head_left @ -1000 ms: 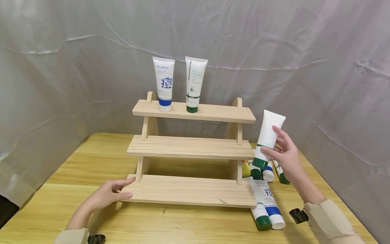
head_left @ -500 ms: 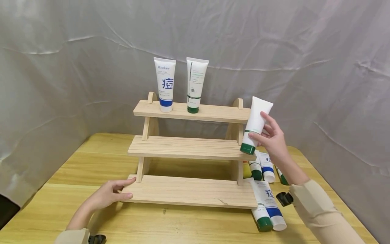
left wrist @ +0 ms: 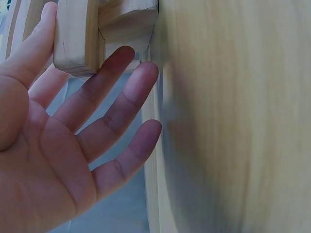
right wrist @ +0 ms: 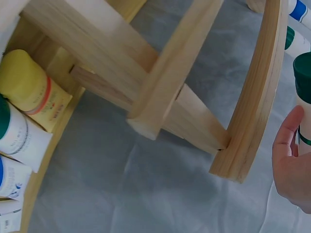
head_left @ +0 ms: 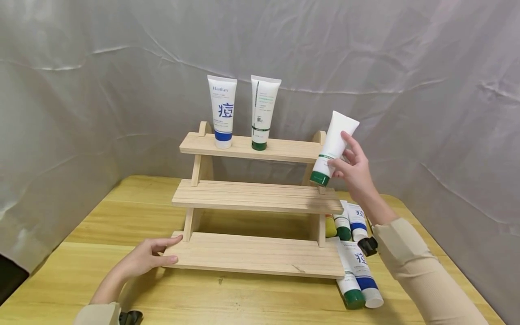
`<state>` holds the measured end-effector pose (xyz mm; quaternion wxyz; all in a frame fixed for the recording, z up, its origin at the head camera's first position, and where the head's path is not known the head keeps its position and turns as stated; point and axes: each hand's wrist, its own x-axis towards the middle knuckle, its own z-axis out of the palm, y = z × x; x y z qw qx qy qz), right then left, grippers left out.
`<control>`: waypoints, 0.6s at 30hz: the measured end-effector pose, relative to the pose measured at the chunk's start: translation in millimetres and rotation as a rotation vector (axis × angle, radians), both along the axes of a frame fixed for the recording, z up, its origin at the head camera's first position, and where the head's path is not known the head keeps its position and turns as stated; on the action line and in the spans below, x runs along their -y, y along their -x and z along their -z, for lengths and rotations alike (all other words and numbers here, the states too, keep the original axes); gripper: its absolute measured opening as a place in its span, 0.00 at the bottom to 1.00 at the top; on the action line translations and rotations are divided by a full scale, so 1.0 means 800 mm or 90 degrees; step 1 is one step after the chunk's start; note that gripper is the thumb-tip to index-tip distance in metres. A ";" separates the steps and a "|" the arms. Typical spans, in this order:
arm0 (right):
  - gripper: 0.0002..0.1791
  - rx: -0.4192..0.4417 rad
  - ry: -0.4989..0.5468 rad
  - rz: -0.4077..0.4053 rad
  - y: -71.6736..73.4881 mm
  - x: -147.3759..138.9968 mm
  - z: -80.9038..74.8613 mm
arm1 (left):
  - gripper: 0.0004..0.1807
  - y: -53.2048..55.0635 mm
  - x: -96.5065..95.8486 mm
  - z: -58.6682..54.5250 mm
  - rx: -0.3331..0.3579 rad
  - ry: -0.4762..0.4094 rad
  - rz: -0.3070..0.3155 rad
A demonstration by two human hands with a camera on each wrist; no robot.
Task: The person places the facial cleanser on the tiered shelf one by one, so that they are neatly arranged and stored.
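A three-tier wooden display stand (head_left: 260, 257) stands mid-table. My left hand (head_left: 148, 258) grips the left end of its bottom shelf between thumb and index finger; in the left wrist view the other fingers (left wrist: 116, 107) stretch out below the board. My right hand (head_left: 353, 167) holds a white squeeze tube with a green cap (head_left: 334, 142), tilted cap down, in front of the top shelf's right end. Upright on the top shelf are a blue-banded white tube (head_left: 223, 110) and a green-capped white tube (head_left: 265, 110), both on their caps.
Right of the stand lie several tubes, including a blue-banded one (head_left: 361, 271) and a green-capped one (head_left: 350, 285) at the front. A yellow tube (right wrist: 36, 87) lies behind the stand's right side. A grey cloth (head_left: 365, 54) hangs behind the table.
My right hand has carried the green-capped tube up and left, from beside the stand to the top shelf's right end. My left hand stays on the bottom shelf.
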<state>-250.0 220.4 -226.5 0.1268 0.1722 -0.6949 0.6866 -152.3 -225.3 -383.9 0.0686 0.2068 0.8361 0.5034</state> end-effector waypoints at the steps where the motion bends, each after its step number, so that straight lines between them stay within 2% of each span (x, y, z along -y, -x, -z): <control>1: 0.36 -0.004 -0.003 0.002 0.002 0.003 -0.002 | 0.31 0.000 0.000 0.000 -0.001 0.000 0.001; 6: 0.37 -0.027 -0.016 0.013 0.011 0.016 -0.010 | 0.31 0.000 0.001 0.000 -0.006 0.002 0.004; 18: 0.40 -0.073 0.000 0.017 0.038 0.045 -0.026 | 0.31 0.002 0.001 0.001 -0.011 0.009 0.004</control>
